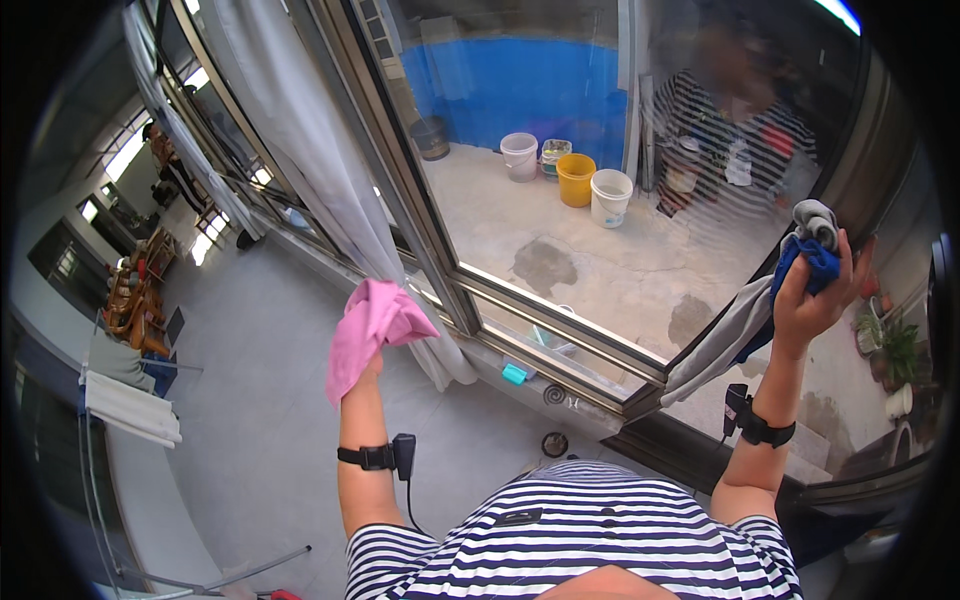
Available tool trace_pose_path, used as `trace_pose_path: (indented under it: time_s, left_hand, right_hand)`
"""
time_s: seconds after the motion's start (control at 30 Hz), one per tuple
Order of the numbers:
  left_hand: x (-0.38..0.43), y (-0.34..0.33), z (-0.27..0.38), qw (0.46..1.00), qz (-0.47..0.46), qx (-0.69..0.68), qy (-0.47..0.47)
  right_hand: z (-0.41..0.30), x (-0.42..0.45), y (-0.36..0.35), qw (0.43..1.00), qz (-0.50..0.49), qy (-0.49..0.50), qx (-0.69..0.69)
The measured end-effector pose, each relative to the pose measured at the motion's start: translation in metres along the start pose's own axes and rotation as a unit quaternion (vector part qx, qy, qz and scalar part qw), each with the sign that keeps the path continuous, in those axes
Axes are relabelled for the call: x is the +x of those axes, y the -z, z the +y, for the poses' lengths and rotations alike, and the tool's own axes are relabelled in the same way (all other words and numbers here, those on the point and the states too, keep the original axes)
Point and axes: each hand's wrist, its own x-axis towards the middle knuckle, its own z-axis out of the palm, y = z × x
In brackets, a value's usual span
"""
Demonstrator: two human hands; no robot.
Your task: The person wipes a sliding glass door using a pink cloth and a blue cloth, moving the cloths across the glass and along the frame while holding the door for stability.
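Observation:
A pink cloth (379, 319) is bunched over my left hand (373, 367), hiding most of its fingers. That arm is raised in front of the white curtain (300, 127). In my right hand (810, 311) is a crumpled grey and blue cloth (816, 251); its long end hangs down to the left. This hand is up at the dark window frame (847, 169), beside a large glass pane (637, 281). Whether the cloth touches the frame or the glass, I cannot tell. The pane reflects a figure in a striped shirt.
A turquoise object (514, 373) and a dark coil (554, 394) lie on the window sill (600, 420). Beyond the glass stand a yellow bucket (576, 181) and white buckets (611, 199). At left are a metal drying rack (94, 487), wooden furniture (146, 304) and a distant person (176, 165).

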Motion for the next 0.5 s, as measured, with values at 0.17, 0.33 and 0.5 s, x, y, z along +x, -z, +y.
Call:
trace_pose_path:
  time_s: [0.17, 0.33, 0.5]
  left_hand:
    - [0.047, -0.057, 0.052, 0.982, -0.182, 0.048, -0.035]
    - [0.041, -0.139, 0.097, 0.974, -0.194, -0.115, -0.007]
    - [0.092, -0.201, 0.128, 0.957, -0.093, -0.24, -0.135]
  right_hand:
    - [-0.002, 0.004, 0.0, 1.0, -0.005, 0.006, 0.011]
    - [0.003, 0.001, 0.002, 1.0, -0.016, -0.006, 0.009]
    - [0.001, 0.003, 0.003, 1.0, -0.011, -0.005, -0.001]
